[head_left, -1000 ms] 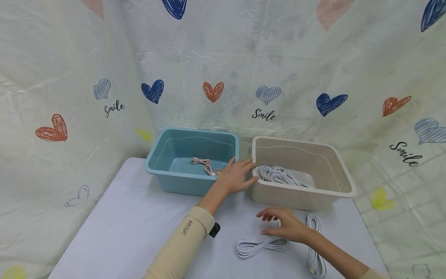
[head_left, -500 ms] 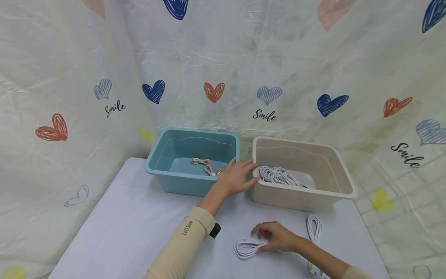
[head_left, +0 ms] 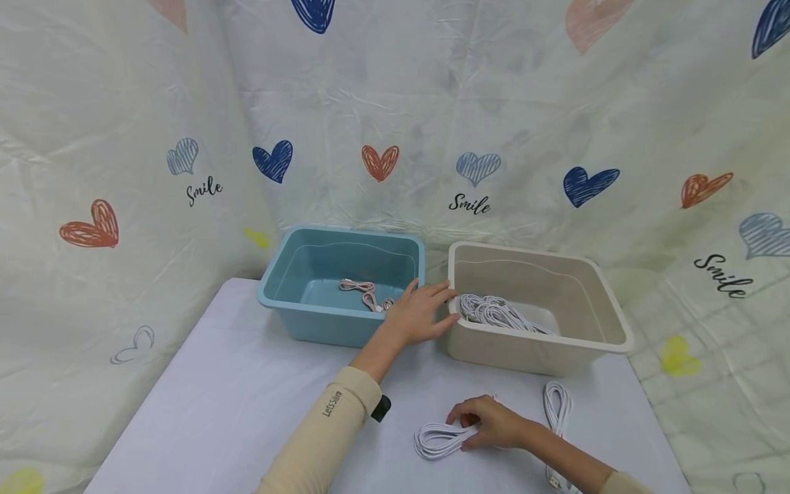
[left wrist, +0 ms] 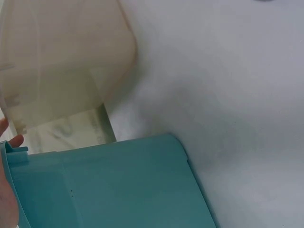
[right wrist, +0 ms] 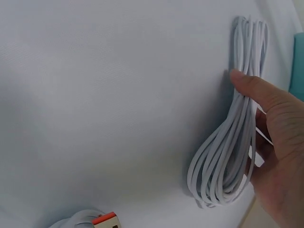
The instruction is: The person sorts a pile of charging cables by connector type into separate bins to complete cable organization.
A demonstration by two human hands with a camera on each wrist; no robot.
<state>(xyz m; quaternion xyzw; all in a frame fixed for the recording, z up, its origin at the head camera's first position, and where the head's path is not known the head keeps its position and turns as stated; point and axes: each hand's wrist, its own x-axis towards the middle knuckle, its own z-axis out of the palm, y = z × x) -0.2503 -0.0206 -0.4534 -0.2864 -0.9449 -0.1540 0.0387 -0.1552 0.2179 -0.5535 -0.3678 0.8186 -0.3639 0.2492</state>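
A bundled white cable (head_left: pixel 437 440) lies on the table near its front. My right hand (head_left: pixel 492 421) grips this bundle around its middle; in the right wrist view the thumb crosses over the white cable (right wrist: pixel 227 147) and the other fingers are behind it. My left hand (head_left: pixel 418 312) rests between the two bins with its fingers spread. Its fingertips touch the beige bin's (head_left: pixel 524 353) left rim, and the hand lies against the right side of the blue bin (head_left: pixel 327 326). In the left wrist view only part of the left hand (left wrist: pixel 7 190) shows.
Pinkish cables (head_left: pixel 358 285) lie inside the blue bin. A heap of white cables (head_left: pixel 496 312) fills the left part of the beige bin. Another white cable bundle (head_left: pixel 557 405) with a USB plug lies right of my right hand, partly under the forearm. A heart-printed curtain (head_left: pixel 382 89) hangs behind.
My right hand has come down and slightly left onto the white cable bundle and taken hold of it. The left hand has stayed in place.
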